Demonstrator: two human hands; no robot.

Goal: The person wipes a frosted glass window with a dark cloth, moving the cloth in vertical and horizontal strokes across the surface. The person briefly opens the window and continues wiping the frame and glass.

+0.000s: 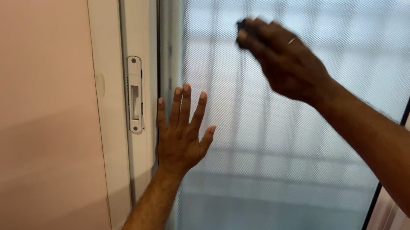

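My left hand [181, 132] lies flat against the frosted glass pane [291, 161], fingers spread and pointing up, palm on the glass just beside the pane's left edge. By my judgement this placement braces the sash so that it does not shift under pressure from the other hand.

My right hand [285, 58] is higher on the same pane, toward its upper middle. Its fingers are curled and pressed together around a small dark object [244, 24], of which only a corner shows past the fingertips; I cannot tell what it is. The hand holds the object against the glass. A ring sits on one finger.

The pane is textured with a fine diamond pattern and is translucent. A grid of bars shows through it as blurred dark lines, with daylight behind. A dark seal runs along the pane's right edge.

To the left of the pane stands the white window frame [116, 139]. A white metal latch plate [135, 94], fixed with screws at top and bottom, is mounted on it level with my left fingertips but apart from them. Left of the frame is a plain pinkish wall [29, 133].
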